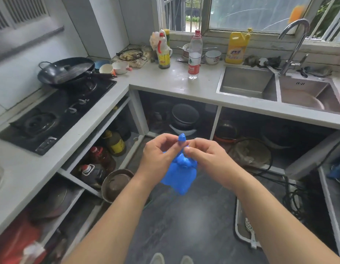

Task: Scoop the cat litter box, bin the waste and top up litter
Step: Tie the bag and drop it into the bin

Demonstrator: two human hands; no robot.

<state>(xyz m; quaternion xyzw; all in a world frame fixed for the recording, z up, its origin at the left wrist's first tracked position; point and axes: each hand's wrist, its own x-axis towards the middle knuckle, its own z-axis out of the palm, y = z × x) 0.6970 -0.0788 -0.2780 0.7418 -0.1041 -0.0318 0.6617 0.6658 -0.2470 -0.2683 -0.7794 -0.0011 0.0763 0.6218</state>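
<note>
Two bare forearms reaching forward. Left hand (157, 151) and right hand (205, 155) both pinching the twisted neck of a blue bag (181, 172), likely knotting waste in. Litter box (241, 227) on floor, lower right, scoop (250, 230) inside. Writing on yellow detergent bottle (236, 47) unreadable.

Daylight from window (258, 12), soft blur, warped edges

L-shaped white table (165, 80) wraps ahead and left of my grip. On it: black hob (56, 115) with lidded wok (66, 70) far left, water bottle (195, 56) straight ahead, yellow detergent jug (236, 47) and double sink (279, 86) ahead-right. Dark floor (194, 216) below my grip; white litter box (245, 225) on it, lower right.
</note>
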